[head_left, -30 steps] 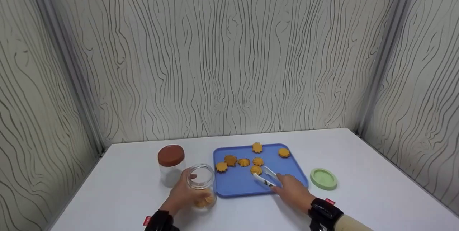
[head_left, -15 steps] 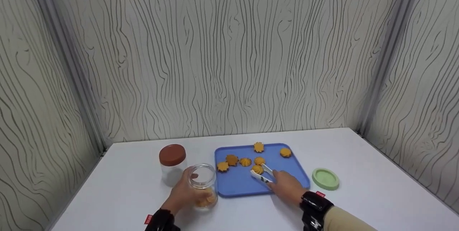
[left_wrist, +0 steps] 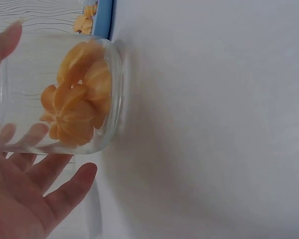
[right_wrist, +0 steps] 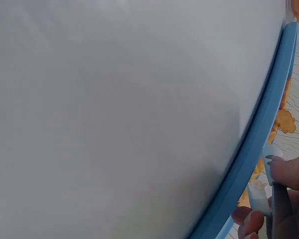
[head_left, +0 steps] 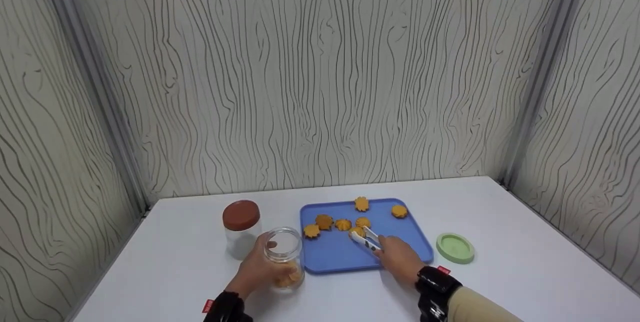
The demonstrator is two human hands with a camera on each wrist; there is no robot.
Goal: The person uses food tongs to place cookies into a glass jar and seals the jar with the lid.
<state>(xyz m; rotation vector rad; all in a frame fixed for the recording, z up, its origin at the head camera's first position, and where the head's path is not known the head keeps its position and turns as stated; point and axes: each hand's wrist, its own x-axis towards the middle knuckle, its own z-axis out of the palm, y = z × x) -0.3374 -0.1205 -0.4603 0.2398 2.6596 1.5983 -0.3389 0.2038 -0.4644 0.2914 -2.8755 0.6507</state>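
Observation:
My left hand [head_left: 256, 268] grips a clear glass jar [head_left: 284, 254] standing upright and lidless on the table, left of the blue tray [head_left: 337, 262]. Inside its bottom lie several swirl-shaped cookies [left_wrist: 77, 99], seen closely in the left wrist view. With my right hand [head_left: 401, 258] I hold white tongs [head_left: 370, 243], whose tips straddle a swirl cookie [head_left: 358, 231] on the tray. Another swirl cookie [head_left: 363, 222] lies right behind it. In the right wrist view, thumb and fingers pinch the tongs' arms beyond the tray's rim [right_wrist: 256, 142].
More cookies [head_left: 343, 224] are spread over the tray's left, back and right parts. A second jar [head_left: 242, 239] with a red-brown lid [head_left: 241, 215] stands behind my left hand. A round green lid [head_left: 455, 248] lies right of the tray. A wood-grain-patterned wall [head_left: 320, 87] rises behind the table.
The tongs have moved slightly away from me and their tips have drawn closer together around the cookie. The left hand and jar have stayed in place; the head view has shifted slightly.

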